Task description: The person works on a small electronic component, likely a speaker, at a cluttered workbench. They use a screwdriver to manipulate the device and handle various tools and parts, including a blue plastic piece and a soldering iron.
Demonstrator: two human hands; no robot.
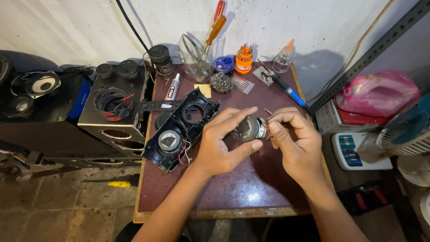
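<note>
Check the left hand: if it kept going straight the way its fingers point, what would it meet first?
Probably the small round speaker driver that the left hand grips; beyond it, the right hand.

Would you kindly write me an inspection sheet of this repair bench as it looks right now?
Surface: dark red table, glossy, bare at the near edge.
Job's things: small round speaker driver held above the table; open black speaker housing lying left of it, one driver still fitted.
Clutter: glue tube, wire wool ball, orange bit set, clear jar of screwdrivers, blue-handled soldering iron.
Grippers: left hand cradles the driver; right hand pinches at its side.
Cables: red and white wires at the housing; black cable on the wall.
Surroundings: black speaker cabinet left, pink bag and fan right.
</note>
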